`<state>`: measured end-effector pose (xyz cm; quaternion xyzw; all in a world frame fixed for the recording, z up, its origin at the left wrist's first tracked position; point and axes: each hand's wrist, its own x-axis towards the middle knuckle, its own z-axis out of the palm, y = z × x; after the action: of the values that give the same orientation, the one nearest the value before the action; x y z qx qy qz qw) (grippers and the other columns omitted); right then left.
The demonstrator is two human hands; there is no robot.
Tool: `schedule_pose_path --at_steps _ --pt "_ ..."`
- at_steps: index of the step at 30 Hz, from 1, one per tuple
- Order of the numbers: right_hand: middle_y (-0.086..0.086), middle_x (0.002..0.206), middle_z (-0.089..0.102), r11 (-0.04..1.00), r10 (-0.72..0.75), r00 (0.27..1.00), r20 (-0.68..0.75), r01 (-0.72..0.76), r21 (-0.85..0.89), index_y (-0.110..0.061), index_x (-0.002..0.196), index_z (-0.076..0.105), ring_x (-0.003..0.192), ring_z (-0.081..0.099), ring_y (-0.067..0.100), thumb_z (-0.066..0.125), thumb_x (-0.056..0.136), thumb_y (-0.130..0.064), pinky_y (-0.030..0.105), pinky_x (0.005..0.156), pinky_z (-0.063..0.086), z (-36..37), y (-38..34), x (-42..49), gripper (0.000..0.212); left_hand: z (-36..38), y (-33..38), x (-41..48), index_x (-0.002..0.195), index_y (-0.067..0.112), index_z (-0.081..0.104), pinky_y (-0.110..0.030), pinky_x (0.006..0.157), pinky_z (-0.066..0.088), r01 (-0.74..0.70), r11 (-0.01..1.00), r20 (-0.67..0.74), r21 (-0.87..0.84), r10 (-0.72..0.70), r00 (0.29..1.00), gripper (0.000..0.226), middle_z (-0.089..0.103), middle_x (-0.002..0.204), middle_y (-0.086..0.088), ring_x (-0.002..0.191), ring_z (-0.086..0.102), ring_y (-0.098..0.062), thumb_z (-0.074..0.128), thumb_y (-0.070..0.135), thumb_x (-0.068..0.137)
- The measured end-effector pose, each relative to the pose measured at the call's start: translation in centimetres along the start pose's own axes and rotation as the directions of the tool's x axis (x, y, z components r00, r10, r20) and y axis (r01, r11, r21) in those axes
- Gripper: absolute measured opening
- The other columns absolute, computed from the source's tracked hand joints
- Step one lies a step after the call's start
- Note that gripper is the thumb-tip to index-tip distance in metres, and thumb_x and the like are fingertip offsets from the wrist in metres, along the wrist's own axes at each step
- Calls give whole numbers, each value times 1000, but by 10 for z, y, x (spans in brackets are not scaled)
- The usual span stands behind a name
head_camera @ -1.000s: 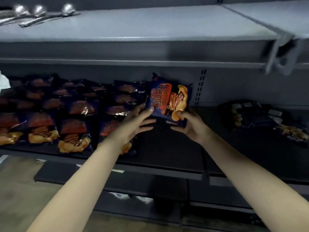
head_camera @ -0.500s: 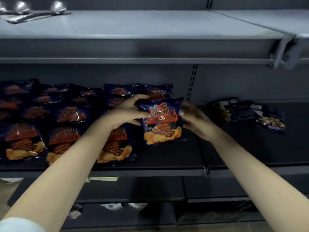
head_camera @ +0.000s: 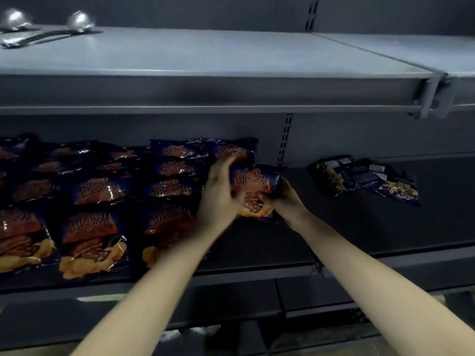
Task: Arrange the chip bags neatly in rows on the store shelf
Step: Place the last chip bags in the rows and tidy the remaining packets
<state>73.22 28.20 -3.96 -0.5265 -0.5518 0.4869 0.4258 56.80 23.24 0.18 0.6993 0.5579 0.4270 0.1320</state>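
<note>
- Bag (head_camera: 257,182) – dark blue, orange print, chips pictured at the bottom – held upright between both hands over the right end of the shelf (head_camera: 359,227), at the far right of the stocked block.
- Left hand (head_camera: 218,196): on the bag's left side, back of the hand toward the camera, fingers curled onto the bag's edge. Blurred, so the exact finger placement is unclear.
- Right hand (head_camera: 285,199): grips the bag's lower right corner, thumb on the front, the other fingers hidden behind the bag.
- Back bag (head_camera: 239,150): directly behind the held one, against the rear wall; the left hand covers its lower part.
- Rows (head_camera: 95,191): same bags lying face up in columns from the left edge to just beside the left hand, overlapping front to back. The left forearm crosses the nearest front bag.
- Packets (head_camera: 359,177): a small loose pile of different dark wrappers, right of the hands and well apart from the bag, on the same level.
- Upright (head_camera: 285,140): slotted strip in the rear wall, just right of the back bag.
- Top shelf (head_camera: 205,55): grey, overhanging the work area – two ladles (head_camera: 79,21) at its far left, a bracket (head_camera: 434,96) at the right joint.
- Lower shelf (head_camera: 231,301): dark, beneath the forearms.
</note>
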Motion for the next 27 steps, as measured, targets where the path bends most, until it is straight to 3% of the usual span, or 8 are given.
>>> schedule_pose_path --at_steps 3,5,9,13,16,20,23,27 --pt "10 113 63 997 47 998 -32 -45 67 -11 124 46 104 61 24 60 81 6 35 82 54 11 11 -1 48 44 1 -36 144 16 28 -35 109 34 -51 995 70 85 45 997 70 25 151 -9 139 27 -23 63 16 83" --pt "8 104 66 997 39 998 -55 -35 70 -13 116 52 96 64 23 58 79 6 33 74 54 15 11 3 42 66 -12 -52 140 13 33 -41 108 37 -90 985 108 149 74 991 66 28 150 -11 138 30 -27 64 17 82" --pt "5 121 61 999 35 997 -63 -34 28 -17 131 43 111 58 21 64 78 -4 46 97 48 22 9 24 58 79 -33 -59 130 11 47 -45 104 41 -80 952 86 296 57 995 52 42 141 -16 130 41 -32 59 22 81" --pt "-1 126 58 999 -18 998 -68 16 -31 -22 138 39 115 55 16 65 81 -4 42 101 45 31 3 39 65 81 -32 -60 126 14 51 -44 101 43 -29 923 77 383 -1 997 49 45 138 -14 128 43 -33 58 27 79" --pt "-1 131 56 997 -38 995 -96 32 -70 -25 143 34 117 52 15 64 85 -12 34 96 45 36 8 40 67 82 -33 -59 127 13 51 -44 103 39 47 903 63 427 -81 995 58 45 138 -15 128 42 -36 68 27 74" --pt "-8 127 56 991 -94 977 -191 74 -110 -24 140 39 112 52 5 64 88 -25 15 83 41 36 25 27 58 85 -35 -59 129 15 47 -46 104 34 73 908 67 413 -110 992 63 39 143 -15 132 38 -37 72 27 72" --pt "-2 130 54 991 -127 950 -287 107 -83 -18 137 42 118 52 11 60 91 -26 20 91 40 38 30 22 50 86 -38 -58 125 15 50 -48 103 38 60 904 51 423 -89 995 59 40 142 -15 129 40 -38 72 25 71" --pt "12 128 48 918 -315 894 -319 201 -341 -7 135 41 115 49 24 52 92 -13 18 84 34 46 35 19 44 86 -39 -57 119 14 53 -46 95 45 63 908 22 414 -79 997 54 47 134 -15 119 49 -36 72 22 70"
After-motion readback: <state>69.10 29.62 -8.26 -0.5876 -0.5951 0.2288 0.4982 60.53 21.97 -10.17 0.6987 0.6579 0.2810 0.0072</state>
